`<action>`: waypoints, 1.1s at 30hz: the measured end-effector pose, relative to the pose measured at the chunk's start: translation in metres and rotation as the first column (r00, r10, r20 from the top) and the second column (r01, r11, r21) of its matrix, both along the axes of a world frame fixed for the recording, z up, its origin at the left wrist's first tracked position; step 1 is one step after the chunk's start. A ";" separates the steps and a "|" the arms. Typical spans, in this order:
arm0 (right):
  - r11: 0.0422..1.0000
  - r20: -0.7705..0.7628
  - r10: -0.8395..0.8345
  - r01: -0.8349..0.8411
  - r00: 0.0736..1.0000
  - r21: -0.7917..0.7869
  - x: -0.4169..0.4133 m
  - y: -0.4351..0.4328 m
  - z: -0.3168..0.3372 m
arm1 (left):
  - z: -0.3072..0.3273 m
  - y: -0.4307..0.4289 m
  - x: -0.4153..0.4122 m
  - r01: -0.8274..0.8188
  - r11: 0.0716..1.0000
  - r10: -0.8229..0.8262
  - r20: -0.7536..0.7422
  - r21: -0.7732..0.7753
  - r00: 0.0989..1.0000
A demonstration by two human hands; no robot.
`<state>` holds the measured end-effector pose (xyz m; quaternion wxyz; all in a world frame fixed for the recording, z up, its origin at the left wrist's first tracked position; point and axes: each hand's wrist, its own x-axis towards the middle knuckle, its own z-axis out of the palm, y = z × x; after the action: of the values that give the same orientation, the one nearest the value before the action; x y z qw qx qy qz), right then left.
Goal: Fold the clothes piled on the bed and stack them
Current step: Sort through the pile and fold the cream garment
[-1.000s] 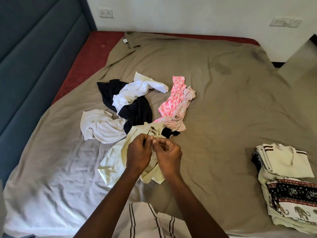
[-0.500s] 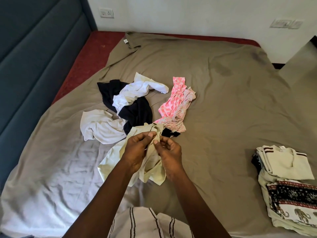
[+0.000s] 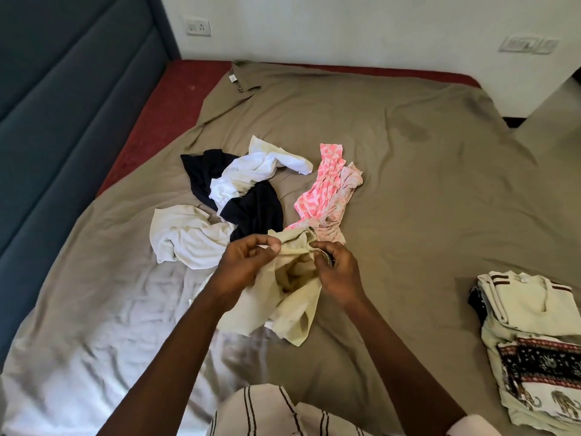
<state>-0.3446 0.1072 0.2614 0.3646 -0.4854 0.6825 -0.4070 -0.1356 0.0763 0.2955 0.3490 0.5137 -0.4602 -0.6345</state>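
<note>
Above the bed (image 3: 408, 190), both hands pinch the cream garment (image 3: 292, 297); pile (image 3: 248, 196) beyond.

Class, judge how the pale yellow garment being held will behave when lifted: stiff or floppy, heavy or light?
Probably floppy: the pale yellow garment sags in folds below the left hand and right hand. Likely light: fingertip pinches hold it up.

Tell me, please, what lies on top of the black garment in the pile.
A crumpled white garment lies across the black garment. Both dark ends show; its middle, beneath the white cloth, is hidden.
</note>
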 end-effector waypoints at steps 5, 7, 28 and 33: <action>0.986 -0.415 0.094 -0.142 0.905 -0.087 -0.018 -0.008 -0.001 | -0.002 -0.006 0.012 0.237 0.967 -0.149 0.549 -0.094 0.822; 0.977 -0.454 0.023 -0.115 0.891 -0.177 -0.014 -0.009 0.002 | -0.002 -0.003 0.005 0.253 0.943 -0.012 0.736 -0.218 0.677; 0.899 0.879 -0.337 -0.162 0.336 0.407 0.050 0.000 0.028 | -0.011 0.001 -0.008 0.119 0.752 0.318 0.514 -0.649 0.797; 0.932 0.910 -0.324 -0.075 0.258 0.354 0.052 0.004 0.028 | -0.010 0.010 -0.006 0.124 0.845 0.151 0.454 -0.520 0.878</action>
<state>-0.2924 0.1116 0.2894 0.7424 -0.0156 0.4156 -0.5251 -0.1416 0.0861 0.2854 0.3578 0.5398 -0.6861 -0.3315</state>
